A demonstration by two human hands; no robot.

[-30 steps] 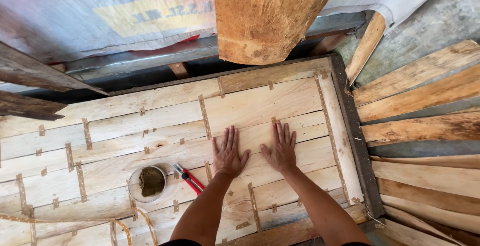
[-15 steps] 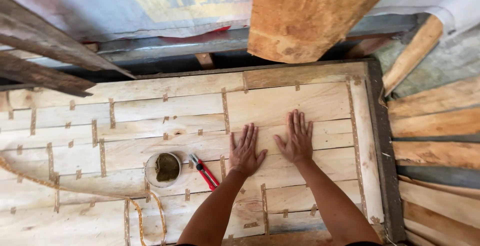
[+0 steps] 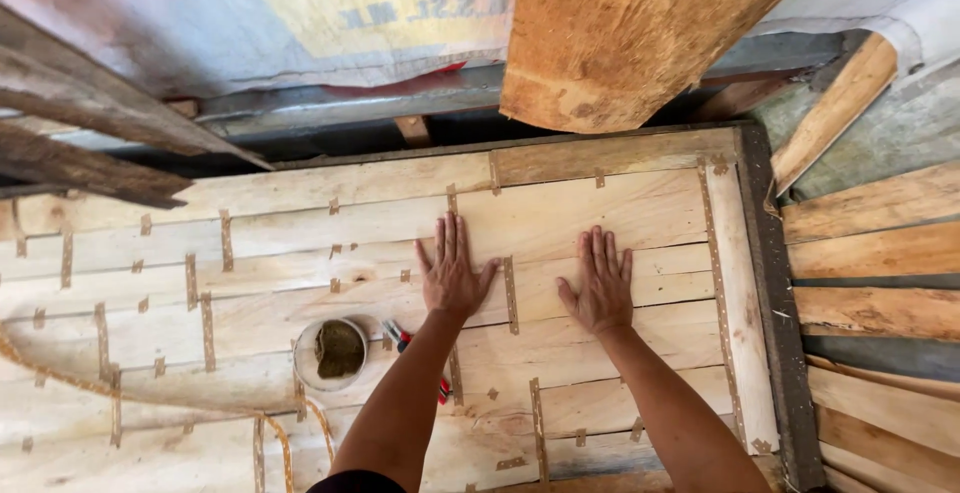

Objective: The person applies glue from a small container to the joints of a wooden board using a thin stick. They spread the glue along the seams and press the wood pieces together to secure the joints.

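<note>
Pale wooden veneer sheets (image 3: 300, 283), patched together with short strips of brown tape, fill most of the view as one flat panel lying on a dark-edged table (image 3: 775, 353). Above the panel hangs a grey woven sack cloth (image 3: 200, 23) bearing a yellow rectangular label with dark print, just left of a rough brown wooden slab (image 3: 620, 33) that leans in from the top. Stacked veneer strips (image 3: 880, 253) lie along the right edge, beside the table, and weathered dark boards (image 3: 80, 133) reach in from the left.

Both hands lie flat on the panel, palms down, fingers spread and straight, gripping nothing. The left hand (image 3: 452, 271) presses on a sheet just left of a vertical tape strip; the right hand (image 3: 602, 281) rests on the neighbouring sheet to that strip's right, the two hands near each other but apart.

Near the left forearm stands a small round tin (image 3: 331, 353) holding a brownish-green paste. Just right of it lie red-handled pliers (image 3: 400, 338), partly hidden under the forearm.
</note>
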